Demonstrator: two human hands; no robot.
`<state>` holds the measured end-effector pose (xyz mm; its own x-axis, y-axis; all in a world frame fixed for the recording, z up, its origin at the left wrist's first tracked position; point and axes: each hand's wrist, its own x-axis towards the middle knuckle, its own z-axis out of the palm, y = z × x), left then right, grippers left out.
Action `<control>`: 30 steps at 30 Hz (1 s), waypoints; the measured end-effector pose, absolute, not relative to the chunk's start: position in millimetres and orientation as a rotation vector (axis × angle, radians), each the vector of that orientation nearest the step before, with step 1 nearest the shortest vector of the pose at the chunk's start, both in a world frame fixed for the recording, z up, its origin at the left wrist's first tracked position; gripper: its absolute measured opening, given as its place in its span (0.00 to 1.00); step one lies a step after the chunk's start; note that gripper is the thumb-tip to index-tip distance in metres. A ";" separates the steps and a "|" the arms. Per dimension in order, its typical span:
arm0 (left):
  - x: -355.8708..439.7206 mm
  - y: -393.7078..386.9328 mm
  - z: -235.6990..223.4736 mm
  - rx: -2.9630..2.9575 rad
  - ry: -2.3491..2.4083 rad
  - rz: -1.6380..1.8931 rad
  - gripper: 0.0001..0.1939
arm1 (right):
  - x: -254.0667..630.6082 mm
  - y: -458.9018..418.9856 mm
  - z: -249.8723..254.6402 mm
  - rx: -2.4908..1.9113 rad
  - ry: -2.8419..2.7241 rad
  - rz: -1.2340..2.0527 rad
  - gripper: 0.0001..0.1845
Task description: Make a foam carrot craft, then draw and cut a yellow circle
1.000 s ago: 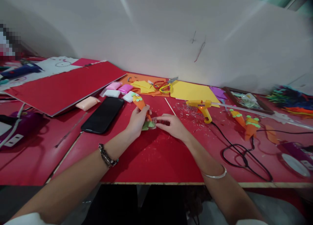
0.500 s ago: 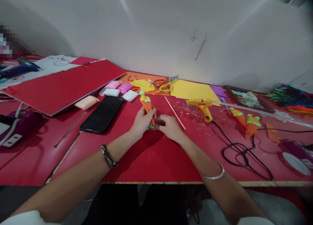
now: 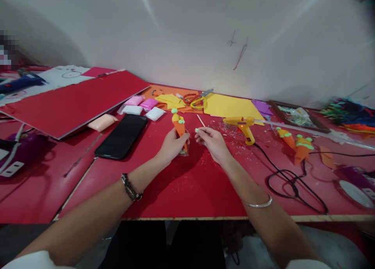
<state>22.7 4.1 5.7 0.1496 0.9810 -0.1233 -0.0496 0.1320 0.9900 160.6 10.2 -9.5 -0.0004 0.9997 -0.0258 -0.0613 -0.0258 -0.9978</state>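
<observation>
A crafter's left hand grips an orange paper cone upright above a red work table, its yellow-and-green top pointing toward the wall, a small clear packet just below the fingers. Opposite, slightly apart, the right hand pinches a small pale-green ball between thumb and fingertips.

A black smartphone lies to the left of the hands, near white packets and pink packets of soft material. Beyond the hands, scissors with yellow handles rest by yellow paper sheets, while a thin pale stick lies partly hidden behind the right hand. To the right, a yellow glue gun, its small light glowing, sits amid fine scraps, its black cord looped on the table below two decorated orange cones.
</observation>
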 end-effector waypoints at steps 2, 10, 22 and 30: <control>21.8 3.9 6.0 1.122 1.107 1.046 0.03 | 159.2 9.0 -9.4 -1.135 -1.099 1.309 0.11; 20.0 3.1 5.9 1.080 1.084 1.018 0.03 | 156.5 5.8 -7.4 -1.084 -1.045 1.355 0.12; 20.1 1.9 6.4 1.054 1.106 1.045 0.05 | 155.9 5.1 -3.6 -1.073 -0.914 1.386 0.11; 19.9 2.5 4.5 1.085 1.086 1.039 0.04 | 156.9 7.0 -4.4 -1.045 -0.927 1.389 0.09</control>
